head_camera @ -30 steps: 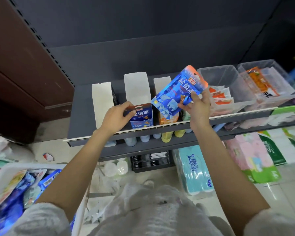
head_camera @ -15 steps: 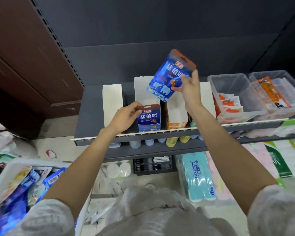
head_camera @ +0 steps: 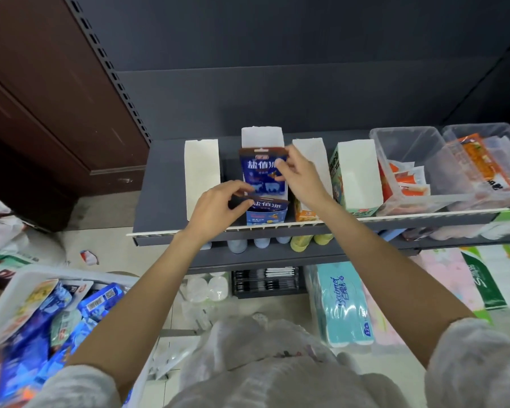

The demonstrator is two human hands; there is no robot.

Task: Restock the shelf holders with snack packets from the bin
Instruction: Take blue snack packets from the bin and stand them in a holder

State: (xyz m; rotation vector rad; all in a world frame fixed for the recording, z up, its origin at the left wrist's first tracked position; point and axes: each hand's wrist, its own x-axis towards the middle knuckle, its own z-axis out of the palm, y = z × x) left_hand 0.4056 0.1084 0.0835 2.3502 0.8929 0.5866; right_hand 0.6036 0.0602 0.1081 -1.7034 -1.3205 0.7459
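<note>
Lowered from above, the glossy blue packet (head_camera: 262,172), pinched by right hand (head_camera: 299,175), enters the cardboard holder (head_camera: 265,212) left hand (head_camera: 215,206) grips.

A blue snack packet (head_camera: 261,172) with white lettering and a dark hang-tab top stands nearly upright, its upper right edge pinched in the right hand's grip (head_camera: 299,175). Just below that grip, its lower end sits in the blue-fronted shelf holder (head_camera: 266,212), whose left edge the left hand (head_camera: 218,206) holds. Far below and left, the white bin (head_camera: 18,293) holds more blue packets (head_camera: 100,298).
</note>
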